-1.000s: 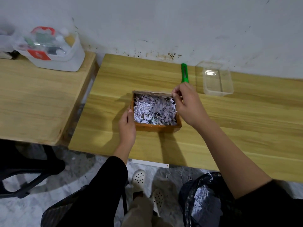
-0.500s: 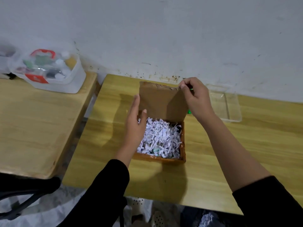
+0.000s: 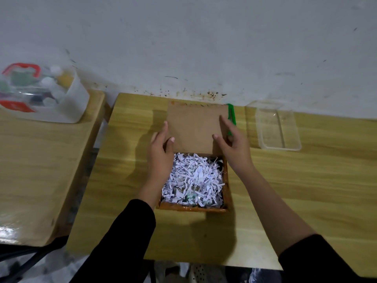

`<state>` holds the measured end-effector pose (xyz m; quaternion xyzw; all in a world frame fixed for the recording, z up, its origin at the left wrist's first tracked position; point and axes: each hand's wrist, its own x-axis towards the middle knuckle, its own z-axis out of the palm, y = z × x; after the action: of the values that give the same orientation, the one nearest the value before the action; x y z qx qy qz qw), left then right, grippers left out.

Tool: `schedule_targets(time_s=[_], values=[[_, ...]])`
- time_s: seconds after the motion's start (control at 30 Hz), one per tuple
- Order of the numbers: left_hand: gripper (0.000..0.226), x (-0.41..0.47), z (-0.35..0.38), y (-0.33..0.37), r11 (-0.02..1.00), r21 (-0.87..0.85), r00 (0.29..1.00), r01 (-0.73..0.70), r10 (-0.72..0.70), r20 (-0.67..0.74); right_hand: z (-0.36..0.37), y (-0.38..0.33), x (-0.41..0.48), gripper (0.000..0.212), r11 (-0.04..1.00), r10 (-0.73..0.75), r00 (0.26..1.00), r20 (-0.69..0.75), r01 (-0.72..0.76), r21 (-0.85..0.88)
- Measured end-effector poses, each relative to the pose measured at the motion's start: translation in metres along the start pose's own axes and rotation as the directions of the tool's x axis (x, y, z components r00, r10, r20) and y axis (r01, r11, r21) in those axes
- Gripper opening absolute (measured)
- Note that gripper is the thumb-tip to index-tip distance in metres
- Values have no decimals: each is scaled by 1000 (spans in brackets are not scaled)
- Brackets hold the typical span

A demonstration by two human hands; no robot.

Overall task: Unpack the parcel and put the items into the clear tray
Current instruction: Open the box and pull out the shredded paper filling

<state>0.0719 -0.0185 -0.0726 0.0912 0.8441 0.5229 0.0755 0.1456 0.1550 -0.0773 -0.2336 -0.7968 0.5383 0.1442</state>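
Note:
The brown cardboard parcel (image 3: 191, 209) sits in the middle of the wooden table (image 3: 306, 190), its lid flap (image 3: 193, 127) folded back toward the wall. White shredded paper (image 3: 193, 176) fills it, and small greenish items (image 3: 191, 196) show through near the front. My left hand (image 3: 161, 152) touches the flap's left edge, fingers straight, thumb on the flap's face. My right hand (image 3: 232, 146) rests straight fingers on the flap's right side. The clear tray (image 3: 279, 147) stands empty at the back right.
A green cutter (image 3: 231, 113) lies behind the flap's right edge, partly hidden by my right hand. A white storage bin (image 3: 69, 107) with mixed items stands on the neighbouring table (image 3: 36, 170) at the left. The wall runs just behind the parcel.
The lid flap has swung up from the closed parcel and now leans further back. Both hands followed it, and my right hand let go of its top corner.

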Motion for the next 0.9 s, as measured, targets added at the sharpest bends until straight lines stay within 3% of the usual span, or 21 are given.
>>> schedule_targets(time_s=[0.27, 0.4, 0.57, 0.7, 0.8, 0.9], values=[[48, -11, -7, -4, 997, -58, 998, 53, -52, 33, 1, 6, -18, 59, 998, -3, 1000, 10, 3, -57], [49, -11, -7, -2, 998, -25, 998, 63, -62, 27, -3, 2, -21, 56, 984, -39, 999, 4, 39, -175], [51, -21, -17, 5, 1000, 29, 999, -8, 7, 37, -15, -2, -38, 52, 949, -100, 994, 42, 108, -295], [44, -40, -34, 11, 962, 212, 985, -172, 167, 41, -29, -12, -61, 44, 912, -150, 987, 48, 157, -380], [45, -55, -46, 23, 898, 296, 933, -327, 256, 254, -30, -22, -77, 45, 869, -189, 967, 169, 245, -431], [62, -58, -49, 28, 806, 404, 805, -432, 142, 577, -17, -29, -81, 68, 829, -114, 914, 389, 304, -470]])
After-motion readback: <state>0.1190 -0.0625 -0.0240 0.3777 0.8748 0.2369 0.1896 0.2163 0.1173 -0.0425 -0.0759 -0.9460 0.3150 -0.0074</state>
